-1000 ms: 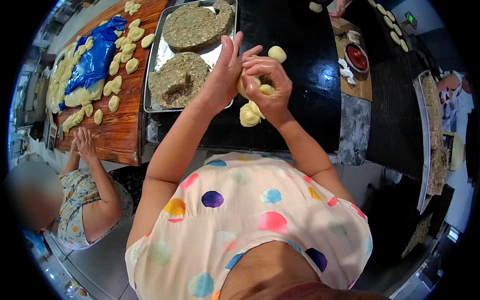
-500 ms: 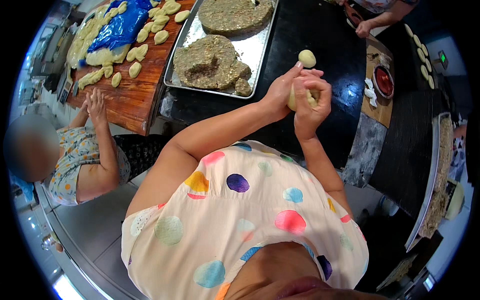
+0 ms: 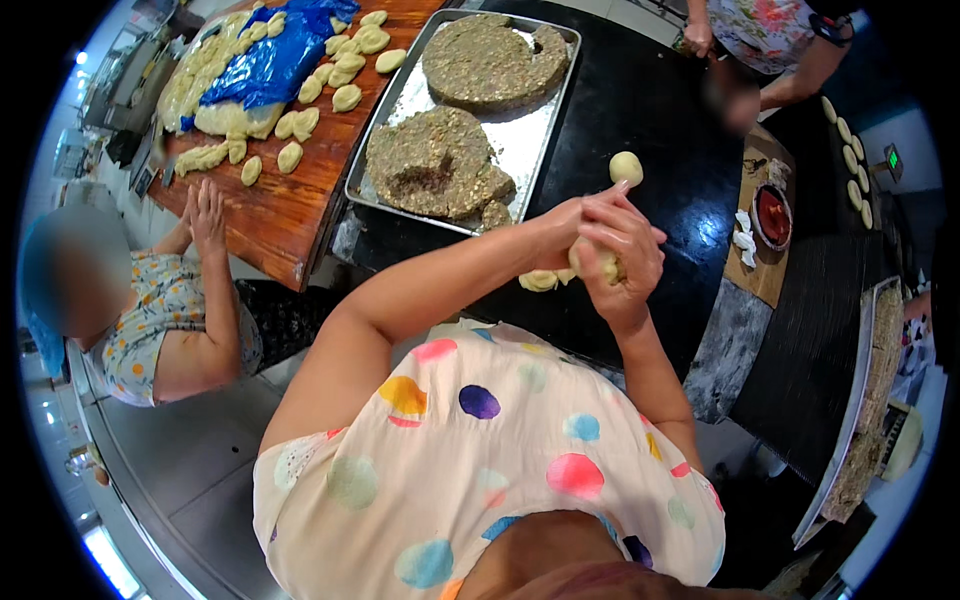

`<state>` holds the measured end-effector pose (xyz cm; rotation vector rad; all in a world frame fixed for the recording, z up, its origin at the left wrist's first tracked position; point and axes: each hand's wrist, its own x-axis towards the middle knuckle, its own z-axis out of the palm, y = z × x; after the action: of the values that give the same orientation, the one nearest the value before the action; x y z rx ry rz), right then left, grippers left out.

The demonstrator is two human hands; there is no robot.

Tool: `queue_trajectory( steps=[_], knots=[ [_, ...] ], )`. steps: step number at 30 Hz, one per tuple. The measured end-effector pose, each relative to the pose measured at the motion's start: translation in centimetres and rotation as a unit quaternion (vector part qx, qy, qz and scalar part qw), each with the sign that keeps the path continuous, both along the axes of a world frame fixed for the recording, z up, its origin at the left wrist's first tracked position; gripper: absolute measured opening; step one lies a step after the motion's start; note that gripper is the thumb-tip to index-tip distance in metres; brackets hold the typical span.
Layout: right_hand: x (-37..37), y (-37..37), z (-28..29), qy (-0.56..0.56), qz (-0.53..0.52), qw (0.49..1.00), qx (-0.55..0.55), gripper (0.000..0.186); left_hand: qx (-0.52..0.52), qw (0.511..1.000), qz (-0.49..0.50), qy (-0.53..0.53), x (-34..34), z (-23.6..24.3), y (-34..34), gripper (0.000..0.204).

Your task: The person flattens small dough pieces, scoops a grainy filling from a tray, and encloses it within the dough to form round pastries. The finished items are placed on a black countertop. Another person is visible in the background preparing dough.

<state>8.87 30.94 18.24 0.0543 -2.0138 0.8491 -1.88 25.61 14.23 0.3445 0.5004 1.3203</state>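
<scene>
My left hand (image 3: 562, 232) and my right hand (image 3: 622, 255) are cupped together over the black counter (image 3: 640, 110), both closed around one pale dough piece (image 3: 606, 266) that shows between the fingers. A finished dough ball (image 3: 626, 167) lies on the counter just beyond my hands. More pale dough pieces (image 3: 541, 281) rest on the counter under my left wrist. A metal tray (image 3: 520, 140) with two slabs of brownish crumbly filling (image 3: 432, 165) stands to the left of my hands.
A wooden board (image 3: 290, 200) at left carries several dough pieces and a blue plastic sheet (image 3: 270, 60). A person in a flowered top sits at the left with hands on the board. Another person stands at the top right. A red sauce bowl (image 3: 772, 214) sits right.
My hands stay joined on the dough and have turned it between the fingers. The view has shifted, so the tray and the board sit lower and nearer the middle.
</scene>
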Motion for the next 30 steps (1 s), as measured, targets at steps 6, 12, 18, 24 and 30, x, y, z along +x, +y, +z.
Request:
queue_trajectory(
  steps=[6, 12, 18, 24, 30],
  knots=[
    [0.0, -0.7, -3.0, 0.007, -0.041, 0.983, -0.181, 0.012, -0.024, 0.976, 0.198, -0.084, 1.7, -0.9, 0.1, 0.07],
    [0.0, -1.8, -8.0, -0.003, -0.103, 0.995, 0.003, 0.029, -0.171, 0.94, 0.282, -0.085, 2.8, -6.3, -1.1, 0.03],
    [-0.8, -0.6, -6.3, -0.042, -0.035, 0.996, -0.069, 0.044, -0.176, 0.968, 0.171, -0.06, -0.2, -6.3, 0.1, 0.051],
    [-0.3, 0.7, -5.7, -0.074, 0.003, 0.996, -0.042, 0.015, -0.115, 0.984, 0.011, -0.135, -0.9, -5.8, -0.1, 0.073],
    [-0.3, -1.0, -9.7, -0.107, -0.062, 0.992, -0.027, 0.015, -0.206, 0.921, 0.25, -0.215, 1.9, -11.4, -1.5, 0.034]
  ],
)
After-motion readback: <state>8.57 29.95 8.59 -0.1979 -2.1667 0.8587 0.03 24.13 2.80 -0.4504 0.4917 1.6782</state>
